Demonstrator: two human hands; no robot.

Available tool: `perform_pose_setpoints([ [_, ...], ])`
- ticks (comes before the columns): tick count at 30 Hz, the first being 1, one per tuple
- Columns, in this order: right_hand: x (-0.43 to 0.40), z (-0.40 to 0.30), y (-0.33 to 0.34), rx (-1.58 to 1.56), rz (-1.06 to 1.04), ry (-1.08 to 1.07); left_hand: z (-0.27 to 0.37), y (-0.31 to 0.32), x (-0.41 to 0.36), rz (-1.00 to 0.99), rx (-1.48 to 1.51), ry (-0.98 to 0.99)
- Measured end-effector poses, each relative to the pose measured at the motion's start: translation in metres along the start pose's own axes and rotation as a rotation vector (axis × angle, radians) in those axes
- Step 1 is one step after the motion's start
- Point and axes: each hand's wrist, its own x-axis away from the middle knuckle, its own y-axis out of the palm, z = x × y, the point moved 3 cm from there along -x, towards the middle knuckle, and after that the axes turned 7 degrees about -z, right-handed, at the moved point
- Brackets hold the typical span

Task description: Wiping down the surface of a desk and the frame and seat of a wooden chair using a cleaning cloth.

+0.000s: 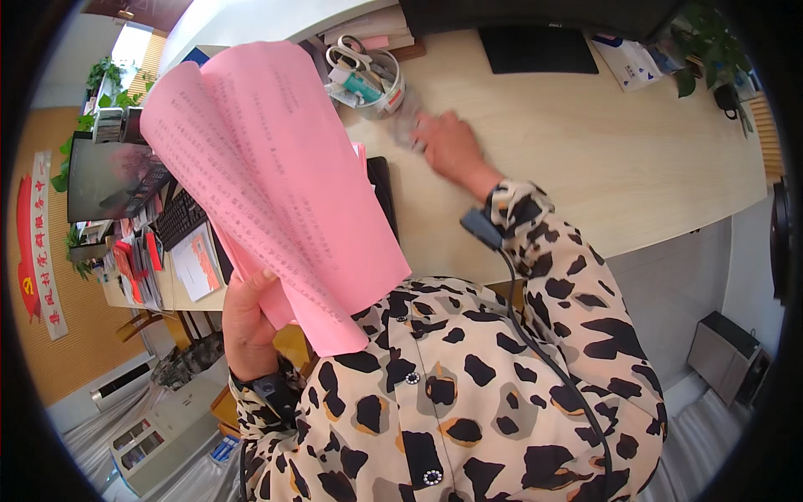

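Note:
My left hand (251,314) grips the lower edge of pink printed sheets (313,169), which curl and fan out over the desk's left part. My right hand (448,144) is above the wooden desk (564,150), beside a clear round container (401,88) that stands upright and holds white-handled scissors (349,55) and other small items. At the fingertips of that hand is a blurred, see-through thing (408,125), too smeared to name. More pink paper and a dark flat object (381,188) show partly behind the sheets.
A monitor (539,16) on a black base (536,50) stands at the back. A white packet (627,63) and leafy plants (715,44) are at the right rear. Left are a black keyboard (179,219), another monitor (106,179) and upright folders (135,270). A cable (546,357) runs from my right sleeve.

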Motion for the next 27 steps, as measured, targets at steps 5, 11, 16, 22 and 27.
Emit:
perform_pose_setpoints([
  [5,0.044,-0.017,-0.003,-0.196,-0.074,-0.411,0.0,0.002,0.004,0.007,0.012,0.004],
  [11,-0.031,0.076,-0.025,0.028,0.174,0.137,-0.008,0.002,0.003,-0.047,0.053,-0.051],
  [16,-0.073,0.092,-0.026,0.188,0.174,0.391,-0.014,0.019,-0.016,-0.053,-0.02,-0.11],
  [22,0.022,0.066,-0.03,0.049,0.155,0.219,-0.034,0.058,-0.054,-0.241,-0.1,-0.326],
  [27,0.134,0.132,-0.07,0.172,0.22,0.493,-0.075,0.092,-0.099,-0.368,-0.126,-0.473],
])
